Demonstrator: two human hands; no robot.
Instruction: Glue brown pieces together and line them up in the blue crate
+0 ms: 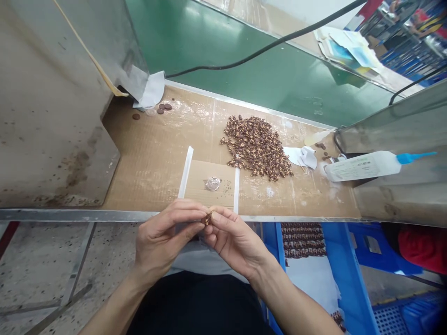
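Between the fingertips of both hands is a small brown-and-gold piece point(208, 218), partly hidden by the fingers. My left hand point(167, 235) pinches it from the left, and my right hand point(232, 237) grips it from the other side, just over the table's front edge. Beyond the hands, a round silvery disc point(213, 184) lies on a cardboard patch point(195, 186) between two white tape strips, with tiny specks to its right. Further back and right spreads a large pile of similar brown-and-gold pieces point(256, 146).
A white bottle with a blue nozzle point(365, 166) lies at the right, by a crumpled white cloth point(307, 157). Several brown discs point(164, 108) sit at the back left. Metal housings point(52, 102) flank the table. Below right, a blue crate point(335, 242) holds rows of brown pieces.
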